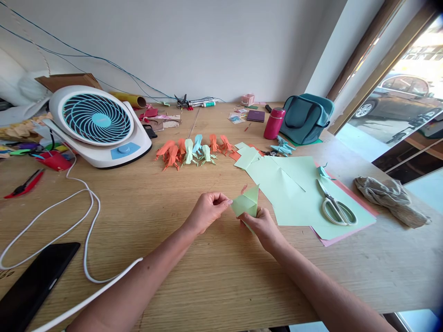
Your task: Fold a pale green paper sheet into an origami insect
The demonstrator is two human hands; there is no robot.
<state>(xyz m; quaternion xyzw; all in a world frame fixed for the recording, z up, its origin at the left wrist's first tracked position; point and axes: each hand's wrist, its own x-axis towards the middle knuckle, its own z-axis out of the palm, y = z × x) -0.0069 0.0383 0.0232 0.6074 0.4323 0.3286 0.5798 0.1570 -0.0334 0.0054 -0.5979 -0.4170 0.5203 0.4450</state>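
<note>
A partly folded piece of light green paper (245, 203) is held above the wooden table, its creased flaps standing up. My right hand (259, 227) grips its lower right side, thumb on top and the other fingers mostly hidden beneath. My left hand (211, 210) pinches the paper's left corner between thumb and forefinger. Beyond the hands stand several folded paper figures: orange ones (172, 154), pale green ones (188, 151) and a light blue one (197, 144). To the right lie large pale green sheets (294, 198) with white-handled scissors (335, 208) on them.
A white fan (97, 120) stands at the back left, its white cable (93, 198) looping across the table. A black phone (38, 281) lies front left. A pink flask (274, 123) and teal bag (304, 119) stand at the back right; a crumpled cloth (391, 200) lies far right.
</note>
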